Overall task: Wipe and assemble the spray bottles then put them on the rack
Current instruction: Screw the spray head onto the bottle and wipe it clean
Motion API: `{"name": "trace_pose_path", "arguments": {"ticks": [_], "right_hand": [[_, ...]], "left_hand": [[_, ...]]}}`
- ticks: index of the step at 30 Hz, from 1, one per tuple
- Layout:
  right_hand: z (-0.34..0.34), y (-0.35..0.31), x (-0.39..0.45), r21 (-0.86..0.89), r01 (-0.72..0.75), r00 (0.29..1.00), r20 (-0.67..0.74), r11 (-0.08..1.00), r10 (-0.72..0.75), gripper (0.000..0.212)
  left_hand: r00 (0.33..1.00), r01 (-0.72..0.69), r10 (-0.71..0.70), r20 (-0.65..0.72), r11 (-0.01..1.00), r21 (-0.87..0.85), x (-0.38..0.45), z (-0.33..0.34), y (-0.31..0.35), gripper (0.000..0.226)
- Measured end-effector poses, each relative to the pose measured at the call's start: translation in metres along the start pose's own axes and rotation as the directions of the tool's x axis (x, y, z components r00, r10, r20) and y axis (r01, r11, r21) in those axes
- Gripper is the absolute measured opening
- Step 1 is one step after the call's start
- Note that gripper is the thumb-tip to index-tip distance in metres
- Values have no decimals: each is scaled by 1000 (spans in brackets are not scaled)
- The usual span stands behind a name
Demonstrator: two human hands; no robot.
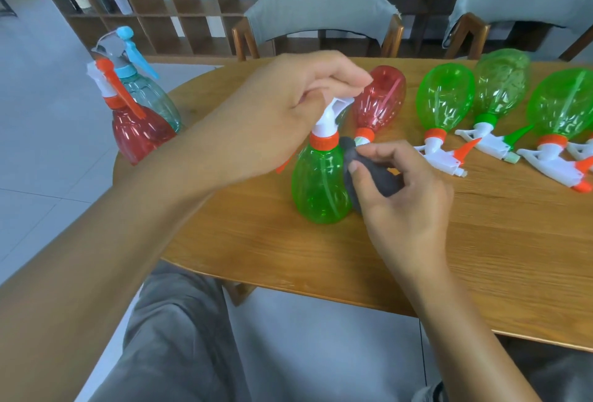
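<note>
On the wooden worktop [417,241], left hand [288,106] grips an upright green plastic spray bottle's [321,189] white trigger head [330,112]; right hand [398,189] pinches a grey cloth [353,157] against it, wiping; racking likely follows.

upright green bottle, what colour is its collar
Orange collar on the green bottle, head view.

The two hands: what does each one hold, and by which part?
The left hand grips the upright green spray bottle by its white trigger head. The right hand pinches a grey cloth against the bottle's side.
</note>
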State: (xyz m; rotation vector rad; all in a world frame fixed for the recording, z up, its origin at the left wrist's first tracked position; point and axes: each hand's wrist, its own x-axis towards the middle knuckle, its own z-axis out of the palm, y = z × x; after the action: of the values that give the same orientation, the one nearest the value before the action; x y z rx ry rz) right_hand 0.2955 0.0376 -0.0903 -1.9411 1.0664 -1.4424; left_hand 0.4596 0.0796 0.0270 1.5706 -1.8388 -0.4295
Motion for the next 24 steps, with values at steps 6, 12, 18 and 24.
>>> {"name": "trace_pose_path", "arguments": {"ticks": [6, 12, 18, 24], "right_hand": [[7, 0, -13, -112, 290, 953, -52, 951, -297, 9], [7, 6, -14, -91, 359, 930, -43, 929, -364, 6], [9, -2, -7, -14, 70, 997, -24, 997, -71, 11], [-1, 6, -10, 33, -41, 993, 114, 999, 37, 19]], "left_hand": [[1000, -18, 18, 3, 988, 155, 5, 5, -1, 55], [998, -42, 52, -26, 957, 288, 2, 4, -7, 45], [996, -55, 74, -48, 945, 321, 2, 4, -7, 37], [997, -41, 59, -54, 956, 290, 2, 6, -7, 34]]}}
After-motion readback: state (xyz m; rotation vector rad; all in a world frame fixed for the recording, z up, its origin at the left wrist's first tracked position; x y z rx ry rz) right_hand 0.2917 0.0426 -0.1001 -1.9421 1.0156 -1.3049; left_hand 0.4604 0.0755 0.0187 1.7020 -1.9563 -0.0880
